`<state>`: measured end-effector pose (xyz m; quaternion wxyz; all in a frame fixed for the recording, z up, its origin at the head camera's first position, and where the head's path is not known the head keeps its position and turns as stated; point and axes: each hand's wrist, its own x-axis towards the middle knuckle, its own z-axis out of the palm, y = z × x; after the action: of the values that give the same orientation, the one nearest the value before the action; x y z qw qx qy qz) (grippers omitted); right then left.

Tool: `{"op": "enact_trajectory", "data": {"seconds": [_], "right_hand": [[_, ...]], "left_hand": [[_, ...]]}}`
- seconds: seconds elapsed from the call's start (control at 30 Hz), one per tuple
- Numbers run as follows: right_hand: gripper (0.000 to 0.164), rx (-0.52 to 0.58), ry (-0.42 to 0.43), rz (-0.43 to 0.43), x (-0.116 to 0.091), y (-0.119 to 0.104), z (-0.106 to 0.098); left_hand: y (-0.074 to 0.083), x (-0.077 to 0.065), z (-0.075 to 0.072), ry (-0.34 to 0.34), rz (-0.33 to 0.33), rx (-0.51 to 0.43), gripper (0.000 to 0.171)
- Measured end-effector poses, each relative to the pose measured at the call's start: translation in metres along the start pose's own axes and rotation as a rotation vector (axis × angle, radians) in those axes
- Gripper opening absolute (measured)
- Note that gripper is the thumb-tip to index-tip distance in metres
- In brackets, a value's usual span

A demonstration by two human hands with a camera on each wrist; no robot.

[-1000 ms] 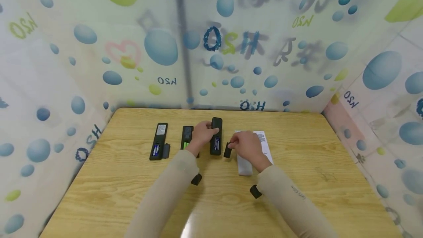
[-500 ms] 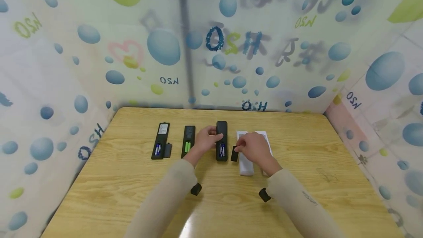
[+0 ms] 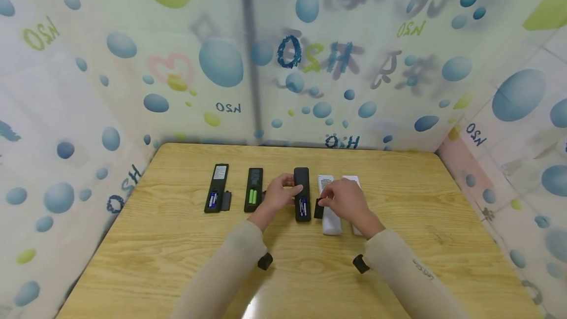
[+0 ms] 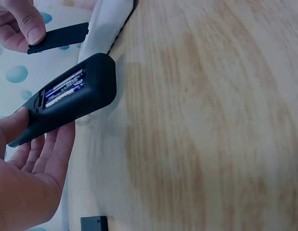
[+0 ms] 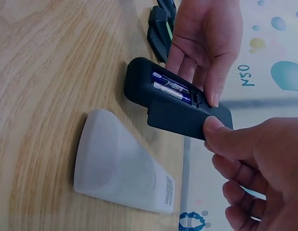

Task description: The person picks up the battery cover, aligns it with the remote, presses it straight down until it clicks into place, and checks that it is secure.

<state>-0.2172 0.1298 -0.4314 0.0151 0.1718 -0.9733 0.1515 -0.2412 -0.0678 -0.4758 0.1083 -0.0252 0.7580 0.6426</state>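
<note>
My left hand [image 3: 280, 194] grips a black remote control [image 3: 302, 186] by its sides, back face up. Its battery compartment is uncovered, and blue-and-white batteries [image 4: 65, 88] lie in it. Between thumb and fingers, my right hand [image 3: 347, 200] pinches a flat black battery cover [image 4: 59, 37], held just right of the remote. In the right wrist view the cover [image 5: 175, 118] overlaps the edge of the remote [image 5: 139, 82]. Below my right hand lies a white remote control [image 5: 124, 163], partly hidden in the head view.
Left on the wooden table [image 3: 177, 260] lie two black remotes, one with blue batteries [image 3: 216, 188] and a loose cover [image 3: 226, 201] beside it, one with green batteries [image 3: 253, 190]. A second white remote [image 3: 352, 179] is partly behind my right hand. A patterned wall [image 3: 310, 127] stands behind.
My left hand has moved right with the black remote and slightly toward me. My right hand, still pinching the cover, has also shifted right. The view has turned slightly.
</note>
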Motion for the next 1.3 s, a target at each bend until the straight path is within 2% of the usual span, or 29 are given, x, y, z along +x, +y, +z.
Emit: {"op": "enact_trajectory", "data": {"seconds": [0.23, 0.67, 0.83, 1.3], "right_hand": [[0.012, 0.015, -0.008, -0.011, -0.002, 0.000, 0.001], [0.012, 0.029, -0.011, -0.023, 0.003, -0.005, 0.007], [0.013, 0.015, 0.009, -0.059, 0.007, -0.010, 0.008], [0.013, 0.017, -0.016, -0.056, 0.018, -0.024, 0.012]], "left_hand": [[-0.002, -0.002, 0.001, -0.017, 0.014, -0.021, 0.042], [-0.006, -0.001, 0.002, 0.011, 0.014, 0.009, 0.040], [-0.006, 0.000, 0.002, 0.006, 0.014, 0.013, 0.042], [-0.007, 0.000, 0.002, 0.001, 0.020, 0.003, 0.040]]}}
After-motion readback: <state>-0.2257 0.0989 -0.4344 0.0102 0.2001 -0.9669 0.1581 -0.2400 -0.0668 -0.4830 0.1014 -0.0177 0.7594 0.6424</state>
